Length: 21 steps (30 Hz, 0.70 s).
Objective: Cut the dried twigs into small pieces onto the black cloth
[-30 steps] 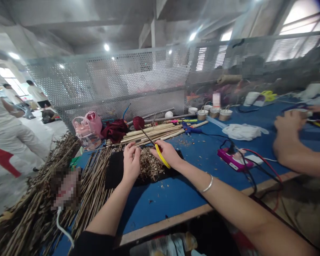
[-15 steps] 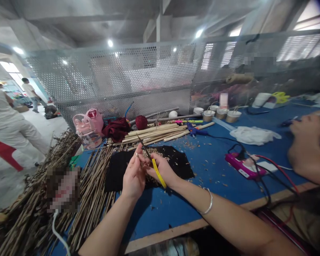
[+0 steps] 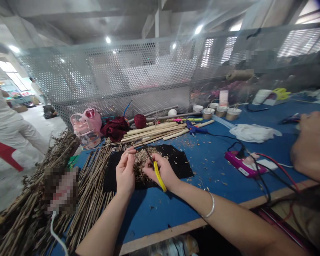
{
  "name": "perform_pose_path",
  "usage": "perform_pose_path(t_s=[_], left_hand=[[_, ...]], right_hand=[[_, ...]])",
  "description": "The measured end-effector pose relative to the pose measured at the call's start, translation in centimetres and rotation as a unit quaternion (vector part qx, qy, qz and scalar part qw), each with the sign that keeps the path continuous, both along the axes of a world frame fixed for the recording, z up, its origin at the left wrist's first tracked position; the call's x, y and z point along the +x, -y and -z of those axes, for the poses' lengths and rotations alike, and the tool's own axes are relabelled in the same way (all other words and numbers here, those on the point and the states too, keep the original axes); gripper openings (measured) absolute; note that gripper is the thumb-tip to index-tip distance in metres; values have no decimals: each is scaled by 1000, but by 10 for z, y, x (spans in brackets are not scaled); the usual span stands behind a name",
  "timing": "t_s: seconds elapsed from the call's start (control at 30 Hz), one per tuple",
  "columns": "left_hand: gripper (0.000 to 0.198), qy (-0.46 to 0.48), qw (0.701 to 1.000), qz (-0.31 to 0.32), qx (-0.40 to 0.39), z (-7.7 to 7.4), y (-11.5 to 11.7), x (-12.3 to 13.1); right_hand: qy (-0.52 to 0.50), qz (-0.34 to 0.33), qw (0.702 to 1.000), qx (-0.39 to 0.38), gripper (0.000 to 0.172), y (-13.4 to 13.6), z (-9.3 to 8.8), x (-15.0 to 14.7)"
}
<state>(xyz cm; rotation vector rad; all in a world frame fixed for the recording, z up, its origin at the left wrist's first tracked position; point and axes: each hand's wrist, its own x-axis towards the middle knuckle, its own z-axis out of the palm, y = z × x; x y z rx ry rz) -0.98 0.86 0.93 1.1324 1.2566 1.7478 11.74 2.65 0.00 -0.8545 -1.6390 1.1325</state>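
Yellow-handled scissors [image 3: 159, 176] are gripped in my right hand [image 3: 165, 172], their dark blades pointing up and away to the left. My left hand [image 3: 126, 174] is raised beside them, thumb and fingertips pinched together. Whatever it pinches is too small to make out. Between and behind both hands lies a heap of small brown plant bits [image 3: 142, 159] on a black cloth [image 3: 181, 164]. The cloth is spread on the blue tabletop [image 3: 154, 217].
Left of the cloth lie many thin dry stalks [image 3: 89, 192]. Pale peeled sticks [image 3: 149, 132], a blue glue gun [image 3: 196, 128] and paper cups [image 3: 208, 113] stand behind. A magenta power strip [image 3: 241, 165] with cords and another person's arm [image 3: 310, 153] are on the right.
My left hand has moved left, away from the scissors, and its fingers have closed into a pinch. The heap shows more openly between the hands. My right hand still holds the scissors.
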Motion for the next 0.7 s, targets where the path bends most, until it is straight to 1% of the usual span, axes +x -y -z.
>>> perform_pose_path(t_s=[0.07,0.17,0.33,0.5,0.6,0.7], left_hand=[[39,24,1000,-1,1,0,-1,0],[43,44,998,30,-20,1,1,6],[29,85,995,56,-26,1,3,12],[26,73,995,68,-11,1,3,13],[26,74,994,79,-33,1,3,13],[27,66,994,73,-54,3,3,12]], right_hand=[[37,13,999,24,23,-6,0,8],[123,52,988,71,26,-16,0,20],[236,89,960,123,38,-21,-2,29],[268,73,949,147,53,-21,0,27],[275,62,948,152,57,-21,3,26],[280,50,945,161,57,-20,2,26]])
